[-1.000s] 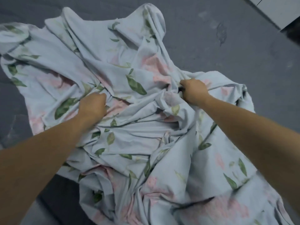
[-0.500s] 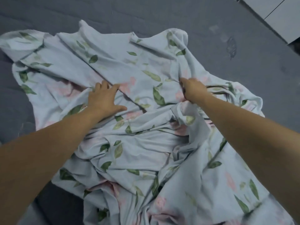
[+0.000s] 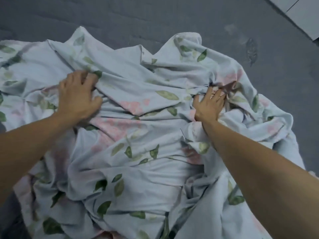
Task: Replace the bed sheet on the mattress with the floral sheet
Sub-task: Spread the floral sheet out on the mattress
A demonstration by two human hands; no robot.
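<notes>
Across the grey mattress point(image 3: 155, 16) lies one floral sheet point(image 3: 146, 135), crumpled into many folds and not spread flat. Its far edge runs in uneven peaks and stops well short of the top of the view, leaving a broad band of bare mattress beyond it; more bare grey surface shows to the right of the sheet and in a narrow strip at the lower left. At the upper right corner the mattress edge meets a pale tiled floor point(image 3: 303, 16), so the open room on that side ends there. A dark smudge point(image 3: 251, 50) marks the mattress near that edge, apart from the cloth. Two bare hands are in view, one on each side of the sheet's middle. The left hand point(image 3: 78, 96) rests on the cloth left of centre with its fingers curled into a fold, bunching fabric under the fingertips. The right hand point(image 3: 209, 105) lies right of centre, fingers spread and fairly straight, pressing down on a gathered ridge of cloth; the fingertips are blurred, so whether they pinch anything cannot be told. Between the two hands the sheet lies in shallow creases, while nearer the person it piles into deeper folds that run out of view at the bottom.
</notes>
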